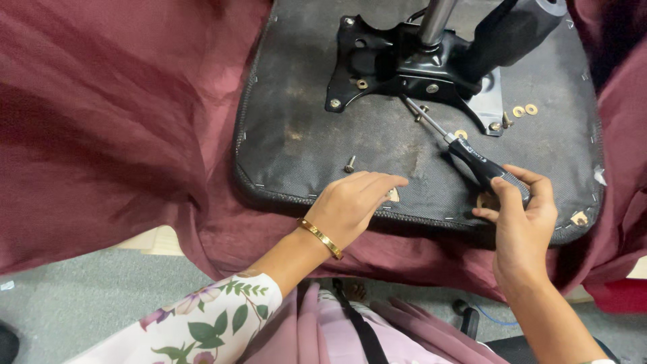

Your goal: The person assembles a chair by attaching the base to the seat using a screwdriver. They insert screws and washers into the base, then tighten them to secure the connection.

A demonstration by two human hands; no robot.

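Maroon cloth [108, 121] covers most of what we see, spread under and around an upturned black chair seat [303, 135] whose fabric underside faces us. At twelve o'clock on the seat we see a black metal bracket [377, 67] with a shiny steel post [435, 23] rising out of it. Our right hand [522, 226], at four o'clock, is wrapped around the black handle of a screwdriver [482, 165], thumb and fingers closed on it; the thin shaft runs up toward eleven o'clock and its tip sits at the bracket's lower edge. Our left hand [350, 205], at six o'clock, wears a gold bangle [320, 237] and lies palm down on the seat's near edge, fingers loosely curled and holding nothing that we can make out. A loose bolt [350, 164] stands on the fabric just above that hand, apart from it. Two brass washers [524, 110] lie at two o'clock, near the bracket's right corner. Grey floor [74, 303] shows at seven o'clock.
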